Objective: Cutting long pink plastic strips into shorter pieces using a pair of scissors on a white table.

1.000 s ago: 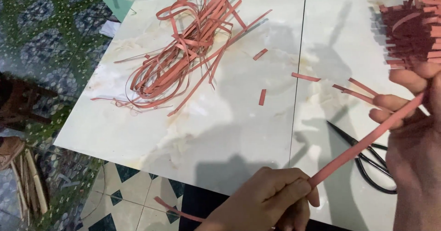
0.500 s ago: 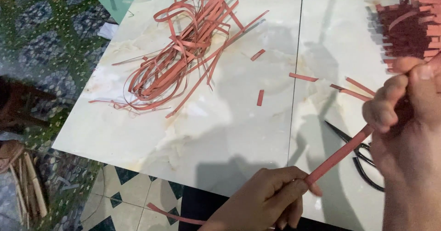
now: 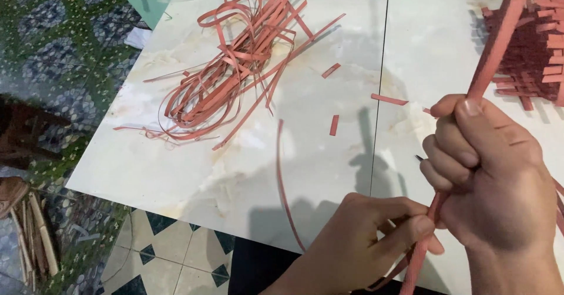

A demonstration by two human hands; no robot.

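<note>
My right hand (image 3: 490, 177) is closed in a fist around a flat reddish strip (image 3: 496, 48) that rises steeply toward the top right. My left hand (image 3: 367, 245) pinches the same strip just below the fist, between thumb and fingers. The strip's lower end hangs past the slab's near edge. A thinner strip (image 3: 283, 183) curves over the slab from my left hand. A tangled pile of long reddish strips (image 3: 235, 72) lies at the back left of the pale marble slab (image 3: 176, 172). A partly woven reddish piece (image 3: 529, 54) sits at the far right.
Short cut strip offcuts (image 3: 333, 125) lie scattered on the slab's middle. A dark tip of something (image 3: 419, 157) peeks out beside my right hand. Patterned floor tiles (image 3: 164, 254) and green mosaic floor surround the slab; wooden sticks (image 3: 35, 236) lie at the lower left.
The strip has swung from a low diagonal to nearly upright. My right hand went from a fingertip pinch to a full fist and moved left over the scissors, which are now hidden.
</note>
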